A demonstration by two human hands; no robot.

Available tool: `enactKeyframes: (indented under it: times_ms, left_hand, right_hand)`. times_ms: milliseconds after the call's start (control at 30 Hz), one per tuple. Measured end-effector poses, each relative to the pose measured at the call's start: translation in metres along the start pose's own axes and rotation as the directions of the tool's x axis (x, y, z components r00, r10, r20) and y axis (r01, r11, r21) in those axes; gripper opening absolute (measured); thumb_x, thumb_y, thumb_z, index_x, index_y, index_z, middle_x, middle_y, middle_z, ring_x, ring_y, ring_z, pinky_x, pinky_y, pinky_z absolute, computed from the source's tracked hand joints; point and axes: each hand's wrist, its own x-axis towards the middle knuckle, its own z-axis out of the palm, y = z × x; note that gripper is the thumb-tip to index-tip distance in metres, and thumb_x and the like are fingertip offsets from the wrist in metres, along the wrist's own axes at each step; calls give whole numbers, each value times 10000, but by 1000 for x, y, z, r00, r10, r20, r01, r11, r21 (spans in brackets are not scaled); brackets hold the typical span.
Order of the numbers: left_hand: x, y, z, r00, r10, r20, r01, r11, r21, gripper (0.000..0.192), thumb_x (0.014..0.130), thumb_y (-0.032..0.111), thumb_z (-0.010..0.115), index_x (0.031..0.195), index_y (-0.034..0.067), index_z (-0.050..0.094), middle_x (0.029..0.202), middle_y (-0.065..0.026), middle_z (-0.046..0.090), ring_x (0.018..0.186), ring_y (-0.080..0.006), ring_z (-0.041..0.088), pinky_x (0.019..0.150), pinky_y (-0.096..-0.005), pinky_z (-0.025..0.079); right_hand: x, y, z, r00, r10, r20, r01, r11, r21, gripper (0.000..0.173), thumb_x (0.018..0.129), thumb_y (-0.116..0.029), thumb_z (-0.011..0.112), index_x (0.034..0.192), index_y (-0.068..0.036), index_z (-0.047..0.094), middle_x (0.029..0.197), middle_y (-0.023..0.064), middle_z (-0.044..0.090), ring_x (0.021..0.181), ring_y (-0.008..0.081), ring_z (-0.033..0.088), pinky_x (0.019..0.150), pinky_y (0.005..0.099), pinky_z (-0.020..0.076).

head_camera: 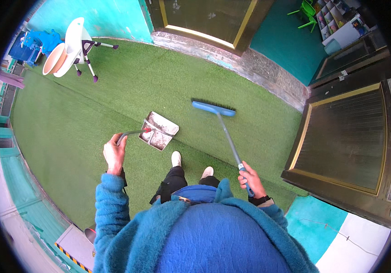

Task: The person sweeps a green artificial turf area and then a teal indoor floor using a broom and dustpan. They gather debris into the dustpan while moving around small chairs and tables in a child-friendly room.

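Observation:
My left hand (115, 153) grips the bent end of the handle of a long-handled dustpan (163, 137). The dustpan's pale, dirt-marked pan rests on green artificial turf (127, 92), ahead of my feet. Closed around the blue grip of a push broom's pole is my right hand (252, 181). The broom's blue head (213, 108) with dark bristles is on or just over the turf, ahead and to the right of the pan, apart from it.
A white high chair (74, 47) with purple feet stands at the upper left by blue items (45, 41). A stone door sill (267, 70) edges the turf ahead. An open brown door (340, 138) with a glass panel is at the right. Beyond the doorway is a green chair (306, 13).

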Motion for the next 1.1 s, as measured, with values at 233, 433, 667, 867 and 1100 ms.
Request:
enactKeyframes:
  times_ms: [233, 433, 667, 867, 1100]
  left_hand:
    - [41, -15, 11, 998, 37, 53, -42, 995, 92, 206, 783, 278, 606, 904, 115, 640, 711, -136, 623, 669, -295, 620, 590, -368, 484]
    - [72, -21, 11, 987, 105, 121, -119, 987, 112, 221, 790, 278, 594, 898, 90, 633, 701, -160, 614, 658, -320, 608, 583, -390, 484]
    - [83, -13, 13, 976, 167, 141, -187, 972, 141, 216, 805, 258, 570, 907, 72, 613, 680, -175, 607, 625, -330, 603, 560, -399, 484]
    - [85, -13, 13, 967, 176, 183, -202, 971, 131, 223, 811, 248, 561, 927, 62, 600, 679, -181, 607, 625, -330, 607, 544, -405, 484]
    - [84, -20, 12, 964, 191, 184, -208, 975, 80, 233, 814, 242, 561, 939, 48, 597, 691, -193, 605, 636, -340, 605, 556, -409, 483]
  right_hand:
    - [23, 20, 52, 990, -61, -130, 5, 918, -396, 642, 832, -88, 491, 1382, -181, 174, 637, -7, 429, 474, 68, 393, 407, 226, 361]
    - [4, 8, 79, 993, 99, -61, -116, 848, -518, 612, 823, -109, 496, 1370, -128, 223, 630, 3, 447, 462, 80, 408, 389, 239, 359]
    - [-36, -16, 105, 984, 154, -85, -174, 922, -346, 603, 829, -94, 484, 1371, -138, 224, 659, -2, 445, 492, 69, 397, 417, 223, 347]
    - [-1, 16, 129, 982, 24, -187, -96, 915, -392, 617, 840, -91, 473, 1382, -175, 190, 648, -8, 428, 489, 69, 387, 416, 220, 358]
    - [4, 14, 128, 975, 222, -32, -224, 971, -85, 605, 836, -84, 472, 1376, -166, 211, 647, 9, 426, 469, 63, 359, 399, 208, 325]
